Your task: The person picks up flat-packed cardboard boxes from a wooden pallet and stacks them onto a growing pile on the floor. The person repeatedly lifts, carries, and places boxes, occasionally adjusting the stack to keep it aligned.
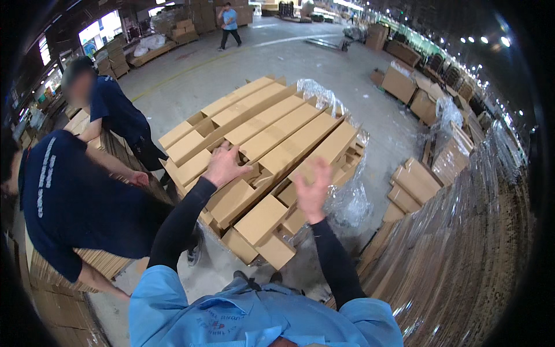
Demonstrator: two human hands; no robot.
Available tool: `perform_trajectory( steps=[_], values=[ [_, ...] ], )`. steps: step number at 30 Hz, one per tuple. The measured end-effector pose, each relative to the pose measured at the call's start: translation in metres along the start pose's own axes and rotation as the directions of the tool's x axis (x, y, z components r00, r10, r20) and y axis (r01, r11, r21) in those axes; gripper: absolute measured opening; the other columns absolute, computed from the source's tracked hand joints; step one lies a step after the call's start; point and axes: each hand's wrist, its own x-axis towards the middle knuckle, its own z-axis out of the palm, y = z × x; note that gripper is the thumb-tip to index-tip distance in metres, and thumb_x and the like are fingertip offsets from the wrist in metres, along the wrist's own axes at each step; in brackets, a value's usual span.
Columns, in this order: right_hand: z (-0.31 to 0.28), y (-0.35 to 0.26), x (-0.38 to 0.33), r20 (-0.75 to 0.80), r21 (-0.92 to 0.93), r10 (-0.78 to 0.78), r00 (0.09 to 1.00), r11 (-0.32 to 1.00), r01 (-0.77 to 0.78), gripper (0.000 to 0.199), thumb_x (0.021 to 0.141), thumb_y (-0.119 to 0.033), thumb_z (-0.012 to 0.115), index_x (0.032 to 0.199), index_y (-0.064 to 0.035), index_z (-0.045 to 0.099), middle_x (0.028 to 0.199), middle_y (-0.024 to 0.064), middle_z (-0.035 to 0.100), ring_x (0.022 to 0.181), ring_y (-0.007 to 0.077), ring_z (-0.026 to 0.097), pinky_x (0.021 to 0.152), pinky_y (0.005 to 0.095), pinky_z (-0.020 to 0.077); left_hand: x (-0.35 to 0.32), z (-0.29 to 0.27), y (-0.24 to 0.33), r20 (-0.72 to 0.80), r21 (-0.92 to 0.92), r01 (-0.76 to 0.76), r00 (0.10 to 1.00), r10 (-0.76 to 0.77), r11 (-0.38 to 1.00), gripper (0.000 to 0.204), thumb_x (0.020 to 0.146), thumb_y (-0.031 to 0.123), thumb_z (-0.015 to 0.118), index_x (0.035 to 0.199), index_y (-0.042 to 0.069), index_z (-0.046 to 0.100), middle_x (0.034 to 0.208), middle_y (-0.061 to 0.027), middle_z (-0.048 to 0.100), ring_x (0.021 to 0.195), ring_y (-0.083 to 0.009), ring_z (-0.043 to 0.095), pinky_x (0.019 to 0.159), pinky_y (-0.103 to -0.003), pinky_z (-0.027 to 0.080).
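In front of me stands a stack of long, narrow brown cardboard boxes, lying in rows with gaps between some of them. My left hand is over the left middle of the stack, fingers spread at the ends of the boxes there; whether it touches them I cannot tell. Over the right side, my right hand is raised with its fingers apart, slightly blurred and holding nothing. Nearest me, shorter box pieces lie at an angle. Loose clear plastic wrap hangs around the stack's right side.
Two people in dark shirts bend over flat cardboard stacks at my left. A tall plastic-wrapped cardboard stack rises at my right, with scattered cartons beyond. Farther off, another person stands on the grey floor.
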Motion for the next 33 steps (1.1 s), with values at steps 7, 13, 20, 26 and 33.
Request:
perform_trajectory(
  steps=[7,13,20,26,33],
  values=[
    [-0.008,0.083,-0.009,-0.016,0.3,0.626,0.78,0.747,-0.594,0.07,0.085,-0.016,0.068,0.142,0.0034,0.031,0.135,0.0197,0.044,0.123,0.0311,0.043,0.103,0.0423,0.0357,-0.115,-0.023,-0.044,-0.771,-0.537,-0.156,0.488,-0.408,0.829,0.069,0.092,0.025,0.057,0.146,-0.002,0.023,0.149,-0.0176,0.031,0.139,-0.0274,0.026,0.114,-0.039,0.019],
    [0.039,0.065,0.001,0.058,0.575,0.61,0.79,0.626,-0.526,0.065,0.087,-0.008,0.062,0.142,0.0058,0.029,0.132,0.0184,0.047,0.117,0.0244,0.048,0.098,0.0341,0.04,-0.119,0.058,-0.095,-0.561,-0.787,-0.093,0.522,-0.643,0.61,0.064,0.101,0.042,0.034,0.147,-0.001,0.022,0.152,-0.0169,0.026,0.141,-0.0271,0.022,0.115,-0.038,0.015],
    [0.055,0.096,0.027,0.042,0.624,0.627,0.778,0.592,-0.51,0.049,0.083,-0.008,0.058,0.128,0.0059,0.043,0.118,0.0137,0.056,0.104,0.0246,0.057,0.089,0.0337,0.0468,-0.068,0.068,-0.072,-0.535,-0.828,-0.206,0.572,-0.622,0.522,0.072,0.1,0.049,0.033,0.149,0.0,0.016,0.156,-0.0161,0.015,0.145,-0.0268,0.011,0.117,-0.037,0.008],
    [0.069,0.089,0.035,0.063,0.684,0.715,0.696,0.477,-0.552,0.049,0.081,-0.013,0.059,0.126,0.0032,0.045,0.115,0.0137,0.055,0.103,0.0244,0.056,0.089,0.0349,0.0466,-0.057,0.05,-0.063,-0.514,-0.853,-0.254,0.567,-0.644,0.456,0.079,0.098,0.052,0.036,0.15,0.001,0.008,0.157,-0.0168,0.01,0.145,-0.0275,0.007,0.117,-0.037,0.007],
    [0.07,0.08,0.036,0.095,0.721,0.724,0.683,0.422,-0.549,0.038,0.081,-0.016,0.057,0.116,-0.0006,0.057,0.111,0.01,0.059,0.101,0.0233,0.057,0.088,0.0337,0.0469,-0.05,0.061,-0.099,-0.483,-0.859,-0.159,0.565,-0.669,0.486,0.076,0.099,0.051,0.034,0.15,-0.001,0.011,0.155,-0.02,0.014,0.144,-0.0291,0.012,0.116,-0.037,0.011]
  ],
)
